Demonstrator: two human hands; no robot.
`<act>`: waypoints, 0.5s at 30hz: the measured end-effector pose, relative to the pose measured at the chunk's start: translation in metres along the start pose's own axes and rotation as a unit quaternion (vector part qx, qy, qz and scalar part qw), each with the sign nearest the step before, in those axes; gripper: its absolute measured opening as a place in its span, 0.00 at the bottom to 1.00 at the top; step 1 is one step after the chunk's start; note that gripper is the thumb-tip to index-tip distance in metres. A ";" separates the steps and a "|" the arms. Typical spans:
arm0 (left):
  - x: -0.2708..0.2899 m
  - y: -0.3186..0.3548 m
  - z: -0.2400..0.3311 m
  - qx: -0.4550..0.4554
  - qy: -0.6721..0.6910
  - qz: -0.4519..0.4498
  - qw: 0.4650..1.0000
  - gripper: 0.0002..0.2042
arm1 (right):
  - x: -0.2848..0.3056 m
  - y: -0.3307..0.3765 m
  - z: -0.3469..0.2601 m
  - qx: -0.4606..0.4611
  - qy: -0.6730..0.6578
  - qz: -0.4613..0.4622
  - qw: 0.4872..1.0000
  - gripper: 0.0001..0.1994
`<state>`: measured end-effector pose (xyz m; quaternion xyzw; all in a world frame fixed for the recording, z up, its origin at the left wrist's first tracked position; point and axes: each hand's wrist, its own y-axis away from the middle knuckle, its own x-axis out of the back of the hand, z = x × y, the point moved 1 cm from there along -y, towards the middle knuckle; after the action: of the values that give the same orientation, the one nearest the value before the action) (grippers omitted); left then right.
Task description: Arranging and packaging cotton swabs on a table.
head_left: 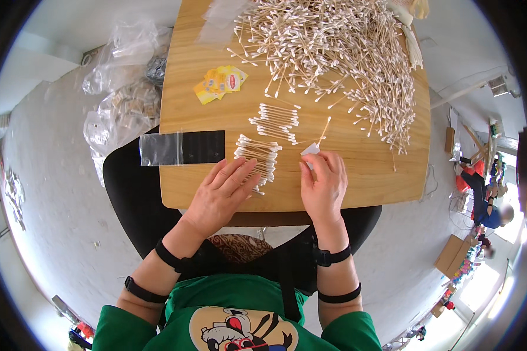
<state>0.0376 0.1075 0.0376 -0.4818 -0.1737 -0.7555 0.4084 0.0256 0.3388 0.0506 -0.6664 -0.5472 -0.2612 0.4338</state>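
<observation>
My left hand (215, 196) lies with its fingers stretched out over the near end of a row of cotton swabs (262, 153). Between the thumb and fingers of my right hand (325, 187) is a small white card (310, 151), tilted above the table. A single cotton swab (324, 132) sticks out just beyond that card; whether the two touch I cannot tell. Farther off, a second row of cotton swabs (275, 121) lies side by side. Left of the rows rests a flat clear plastic bag with a black panel (202, 147), jutting past the table edge.
A large heap of loose cotton swabs (328, 47) covers the table's far right. Yellow printed cards (220, 83) lie at the left, near clear plastic sleeves (219, 23). Filled plastic bags (132, 105) stand beyond the wooden table's (363, 181) left edge. Other people sit far right.
</observation>
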 end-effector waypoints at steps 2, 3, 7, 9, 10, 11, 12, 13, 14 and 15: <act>-0.004 0.001 0.001 -0.006 -0.006 0.002 1.000 0.24 | -0.003 0.002 -0.005 0.010 -0.026 -0.016 0.999 0.07; -0.005 0.002 0.002 -0.007 -0.006 0.001 1.000 0.24 | -0.006 0.003 -0.009 0.021 -0.052 -0.032 0.998 0.06; -0.006 0.008 0.007 -0.008 -0.015 -0.022 1.000 0.23 | -0.022 -0.003 -0.026 0.048 -0.081 -0.054 0.994 0.05; -0.006 0.010 0.009 -0.011 -0.023 -0.036 0.999 0.22 | -0.029 -0.009 -0.028 0.035 -0.068 -0.057 0.995 0.05; -0.006 0.011 0.010 -0.008 -0.029 -0.038 0.999 0.23 | -0.031 -0.012 -0.027 0.023 -0.054 -0.060 0.997 0.05; -0.007 0.012 0.010 -0.005 -0.035 -0.041 0.999 0.23 | -0.031 -0.012 -0.023 0.012 -0.049 -0.058 0.997 0.06; -0.008 0.011 0.010 -0.005 -0.036 -0.039 0.999 0.23 | -0.029 -0.014 -0.020 0.013 -0.049 -0.057 0.997 0.06; -0.010 0.010 0.009 0.000 -0.043 -0.022 0.999 0.25 | -0.024 -0.015 -0.015 0.002 -0.062 -0.031 0.998 0.07; -0.010 0.008 0.010 0.004 -0.050 -0.004 0.999 0.26 | -0.020 -0.016 -0.010 -0.009 -0.074 -0.004 0.997 0.07; -0.011 0.005 0.009 0.002 -0.050 -0.001 0.999 0.26 | -0.016 -0.014 -0.002 -0.037 -0.090 -0.003 0.995 0.08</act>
<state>0.0486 0.1155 0.0317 -0.5181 -0.1959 -0.7307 0.3990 0.0084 0.3295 0.0420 -0.7014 -0.5757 -0.2219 0.3569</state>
